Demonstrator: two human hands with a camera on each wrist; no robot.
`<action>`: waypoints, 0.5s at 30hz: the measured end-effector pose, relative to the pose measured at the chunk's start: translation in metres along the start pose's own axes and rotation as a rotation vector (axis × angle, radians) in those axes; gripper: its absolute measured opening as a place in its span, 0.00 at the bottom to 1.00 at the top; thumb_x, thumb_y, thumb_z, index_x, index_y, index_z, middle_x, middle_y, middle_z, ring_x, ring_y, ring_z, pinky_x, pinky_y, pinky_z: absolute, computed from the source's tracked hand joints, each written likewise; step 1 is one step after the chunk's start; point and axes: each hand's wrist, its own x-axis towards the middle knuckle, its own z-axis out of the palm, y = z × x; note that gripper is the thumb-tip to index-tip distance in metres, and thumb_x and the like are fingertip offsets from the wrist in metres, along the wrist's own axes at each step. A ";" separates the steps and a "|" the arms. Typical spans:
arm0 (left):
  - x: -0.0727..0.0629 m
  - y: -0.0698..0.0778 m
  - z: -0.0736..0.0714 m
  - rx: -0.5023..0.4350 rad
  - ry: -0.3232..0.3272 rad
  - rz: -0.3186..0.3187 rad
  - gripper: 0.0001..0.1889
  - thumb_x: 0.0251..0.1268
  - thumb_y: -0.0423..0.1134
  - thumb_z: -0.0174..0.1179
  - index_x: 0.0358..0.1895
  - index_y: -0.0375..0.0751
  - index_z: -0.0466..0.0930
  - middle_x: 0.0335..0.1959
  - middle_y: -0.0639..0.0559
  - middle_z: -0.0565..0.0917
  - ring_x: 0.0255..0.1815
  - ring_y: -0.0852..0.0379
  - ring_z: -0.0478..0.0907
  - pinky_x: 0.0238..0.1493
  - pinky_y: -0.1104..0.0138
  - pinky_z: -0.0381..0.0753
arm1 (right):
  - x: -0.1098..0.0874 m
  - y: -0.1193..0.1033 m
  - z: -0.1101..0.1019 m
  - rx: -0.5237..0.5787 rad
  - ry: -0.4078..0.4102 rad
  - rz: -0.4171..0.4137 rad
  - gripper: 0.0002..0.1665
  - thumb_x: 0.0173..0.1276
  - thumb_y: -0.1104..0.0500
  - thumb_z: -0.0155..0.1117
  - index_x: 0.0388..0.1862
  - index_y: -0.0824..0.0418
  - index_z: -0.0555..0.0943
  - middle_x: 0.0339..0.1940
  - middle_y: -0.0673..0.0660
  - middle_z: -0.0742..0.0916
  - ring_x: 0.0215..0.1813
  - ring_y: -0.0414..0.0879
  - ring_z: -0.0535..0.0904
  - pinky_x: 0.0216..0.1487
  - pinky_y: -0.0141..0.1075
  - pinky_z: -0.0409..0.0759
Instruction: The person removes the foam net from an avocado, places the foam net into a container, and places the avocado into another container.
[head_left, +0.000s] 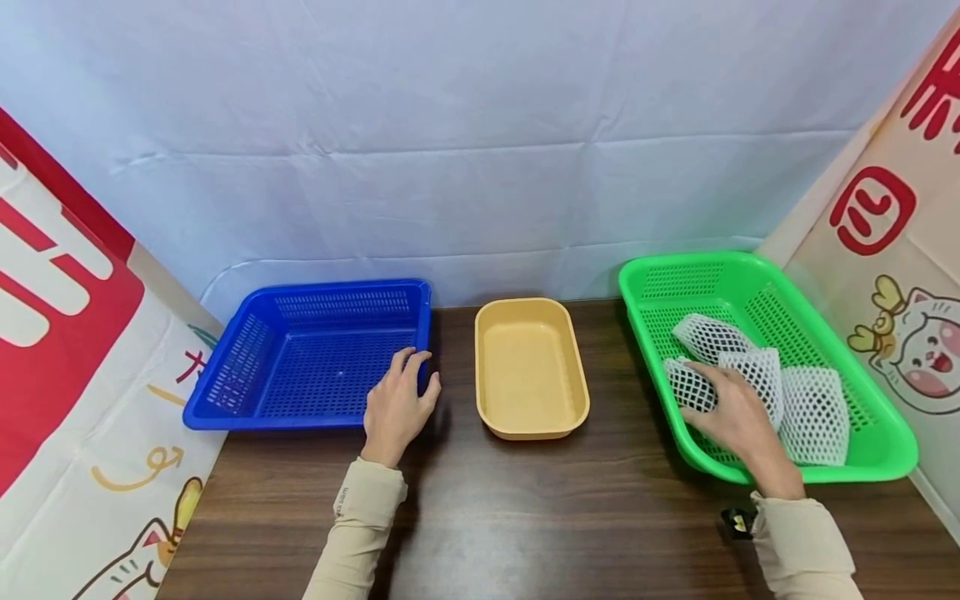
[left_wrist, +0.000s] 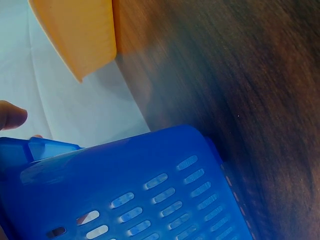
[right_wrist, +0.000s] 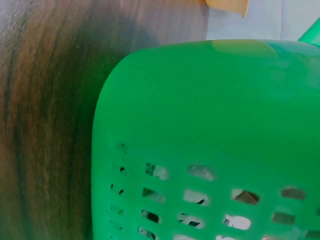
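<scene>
My right hand [head_left: 735, 417] reaches into the green basket [head_left: 862, 467], its thumb and fingers round a dark item in a white foam net [head_left: 692, 385] by the basket's left wall. What the net encloses is partly hidden. Several more white netted pieces lie around that hand: one behind [head_left: 712, 337], one beside the fingers [head_left: 753, 379] and one farther right [head_left: 816, 417]. My left hand [head_left: 397, 404], fingers loosely bent and holding nothing, hovers at the right front corner of the blue basket [head_left: 307, 419]. In the right wrist view the green basket's wall [right_wrist: 200, 100] hides the hand.
Between the two baskets a yellow tray [head_left: 532, 367] stands on the dark wooden table [head_left: 510, 517]. A white cloth [head_left: 450, 150] hangs behind, with printed cloths at both sides. A small black device [head_left: 737, 523] shows beside the right cuff.
</scene>
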 end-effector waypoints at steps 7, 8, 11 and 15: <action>-0.001 0.000 0.001 -0.005 0.009 -0.001 0.20 0.67 0.48 0.60 0.59 0.48 0.80 0.62 0.45 0.79 0.31 0.46 0.84 0.23 0.56 0.81 | -0.002 -0.004 -0.004 0.055 0.057 0.048 0.44 0.59 0.56 0.71 0.73 0.64 0.65 0.67 0.84 0.67 0.64 0.82 0.62 0.54 0.76 0.62; -0.001 0.000 0.001 -0.004 0.009 0.000 0.20 0.67 0.48 0.61 0.59 0.48 0.80 0.62 0.44 0.79 0.31 0.46 0.84 0.23 0.56 0.81 | -0.002 -0.004 -0.005 0.071 0.070 0.054 0.45 0.59 0.56 0.71 0.73 0.64 0.65 0.67 0.83 0.67 0.64 0.81 0.62 0.54 0.76 0.62; -0.001 0.000 0.001 -0.006 0.010 0.005 0.20 0.66 0.47 0.62 0.59 0.48 0.80 0.62 0.44 0.79 0.31 0.45 0.84 0.24 0.56 0.81 | -0.004 -0.004 -0.006 0.119 0.108 0.062 0.45 0.60 0.55 0.71 0.74 0.63 0.64 0.68 0.81 0.68 0.65 0.80 0.63 0.55 0.75 0.61; 0.000 0.000 0.000 0.002 0.013 0.012 0.19 0.67 0.48 0.61 0.59 0.48 0.80 0.62 0.44 0.79 0.30 0.46 0.83 0.24 0.56 0.81 | -0.006 -0.005 -0.008 0.181 0.130 0.087 0.46 0.61 0.54 0.69 0.76 0.63 0.62 0.71 0.77 0.67 0.68 0.78 0.62 0.58 0.75 0.59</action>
